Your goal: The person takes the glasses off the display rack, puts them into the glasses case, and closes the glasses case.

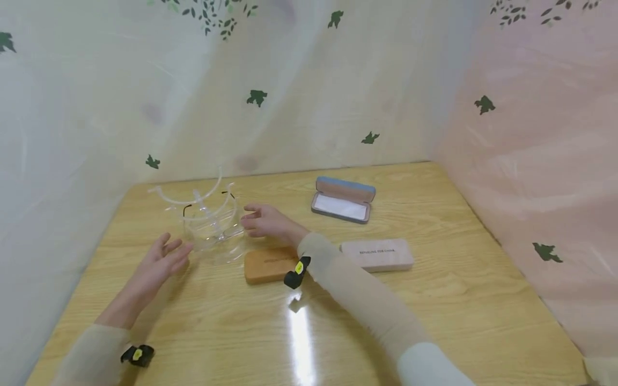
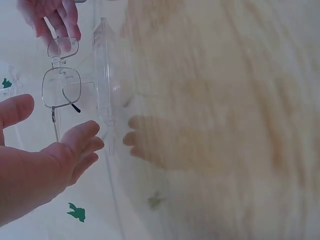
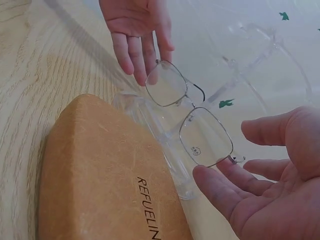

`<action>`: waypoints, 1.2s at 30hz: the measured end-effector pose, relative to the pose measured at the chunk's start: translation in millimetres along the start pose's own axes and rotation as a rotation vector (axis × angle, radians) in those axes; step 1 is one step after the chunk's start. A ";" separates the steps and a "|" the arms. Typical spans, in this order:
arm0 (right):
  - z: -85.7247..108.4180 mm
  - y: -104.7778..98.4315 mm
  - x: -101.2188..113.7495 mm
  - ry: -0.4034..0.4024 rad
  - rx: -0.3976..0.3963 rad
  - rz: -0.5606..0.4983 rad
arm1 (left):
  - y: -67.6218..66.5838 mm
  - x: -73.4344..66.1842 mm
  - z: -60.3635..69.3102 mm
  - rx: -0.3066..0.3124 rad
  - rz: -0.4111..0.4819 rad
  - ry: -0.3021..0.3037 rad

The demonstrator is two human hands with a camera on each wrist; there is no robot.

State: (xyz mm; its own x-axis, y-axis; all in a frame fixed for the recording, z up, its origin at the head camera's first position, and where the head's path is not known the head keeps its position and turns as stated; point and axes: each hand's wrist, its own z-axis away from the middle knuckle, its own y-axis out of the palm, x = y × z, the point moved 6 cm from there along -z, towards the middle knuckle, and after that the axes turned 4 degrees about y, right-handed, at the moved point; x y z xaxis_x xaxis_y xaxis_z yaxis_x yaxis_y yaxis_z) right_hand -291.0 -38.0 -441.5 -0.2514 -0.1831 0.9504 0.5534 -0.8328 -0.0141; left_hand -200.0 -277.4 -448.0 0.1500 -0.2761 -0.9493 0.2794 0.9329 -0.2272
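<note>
Thin metal-framed glasses (image 3: 206, 136) rest on a clear plastic display stand (image 1: 212, 214) at the table's left rear. To their left is my left hand (image 1: 161, 262), palm turned inward, fingers apart and relaxed. On the other side my right hand (image 1: 270, 221) reaches in with loosely bent fingers. In the right wrist view the fingertips of my right hand (image 3: 280, 175) lie at the glasses' near rim; whether they touch cannot be told. The left wrist view shows my left hand (image 2: 50, 160) beside the glasses (image 2: 62, 87), holding nothing.
An orange-brown case (image 1: 270, 265) lies just in front of the stand, partly under my right forearm. Right of it is a closed pale case (image 1: 379, 254) with lettering. Behind stands an open blue-grey case (image 1: 345, 187) with a white cloth (image 1: 340, 207) inside.
</note>
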 end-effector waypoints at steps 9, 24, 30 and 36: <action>-1.5 4.5 -1.5 0.016 -0.005 -0.009 | 0.1 2.7 1.6 0.035 -0.013 -0.002; 1.9 -4.0 -3.2 0.028 0.025 -0.039 | 0.7 -4.9 1.7 0.030 0.028 0.032; 2.3 -5.0 -1.6 0.031 0.035 -0.029 | -2.1 -10.5 5.7 0.022 0.109 0.083; 1.3 -5.2 0.0 0.021 0.034 -0.040 | -4.5 -15.1 7.6 0.017 0.156 0.132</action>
State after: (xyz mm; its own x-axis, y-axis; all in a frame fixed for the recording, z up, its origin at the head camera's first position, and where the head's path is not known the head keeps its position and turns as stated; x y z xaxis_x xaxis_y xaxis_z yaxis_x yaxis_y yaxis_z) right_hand -292.8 -32.9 -441.1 -0.2908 -0.1611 0.9431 0.5688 -0.8218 0.0350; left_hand -196.3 -279.2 -431.0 0.0676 -0.0947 -0.9932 0.2782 0.9578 -0.0723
